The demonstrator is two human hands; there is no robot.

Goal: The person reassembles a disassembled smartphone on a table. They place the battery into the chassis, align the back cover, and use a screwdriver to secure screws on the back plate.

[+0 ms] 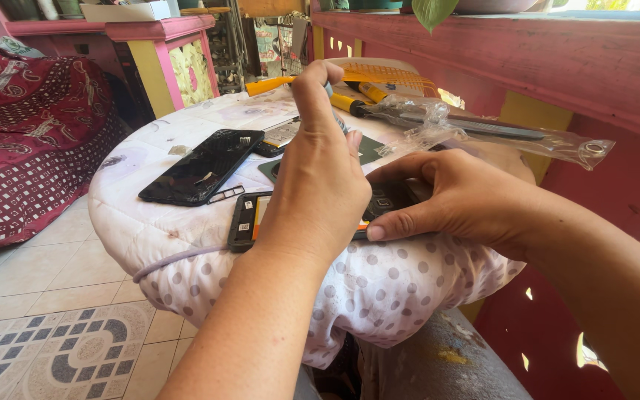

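Two hands over opened phone [250, 220] at near edge of surface [187, 244]. Right hand [457, 200] pins phone, fingers clamped on its right end. Left hand [320, 185] directly above, pinching slim tool [338, 118] point-down. Phone's long axis runs left-right. Detached screen [201, 167] lies left.

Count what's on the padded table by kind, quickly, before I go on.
Opened phone body, under both hands: 1
Detached black screen panel: 1
Yellow-handled tools, as far as can be told: 2
Clear plastic bag: 1
Dark green mat: 1
Total: 6

Left hand pinches a small tool that is mostly hidden; right hand steadies the phone body.
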